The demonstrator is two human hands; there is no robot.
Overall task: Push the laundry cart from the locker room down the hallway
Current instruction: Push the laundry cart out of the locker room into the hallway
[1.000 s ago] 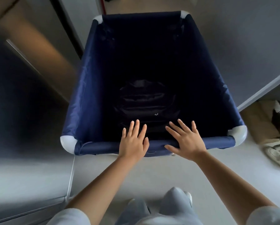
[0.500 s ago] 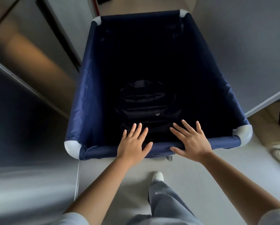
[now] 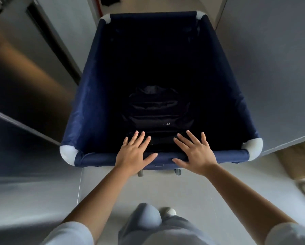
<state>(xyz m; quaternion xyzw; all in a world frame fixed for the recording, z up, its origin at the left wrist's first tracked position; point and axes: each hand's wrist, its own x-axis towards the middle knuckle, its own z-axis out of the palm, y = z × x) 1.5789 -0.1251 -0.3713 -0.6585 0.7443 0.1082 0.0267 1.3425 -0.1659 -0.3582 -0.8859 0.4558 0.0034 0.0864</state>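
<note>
Blue cloth laundry cart (image 3: 88, 103): the left hand (image 3: 133, 153) and right hand (image 3: 195, 153) lie flat on its near rim, fingers spread, grip released. Grey floor (image 3: 192, 191), grey walls.

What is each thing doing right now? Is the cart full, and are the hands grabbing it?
Cart: upright, nearly empty.
Black bag: lying flat on the cart's bottom.
Left hand: open, flat on the near rim.
Right hand: open, flat on the near rim.
</note>
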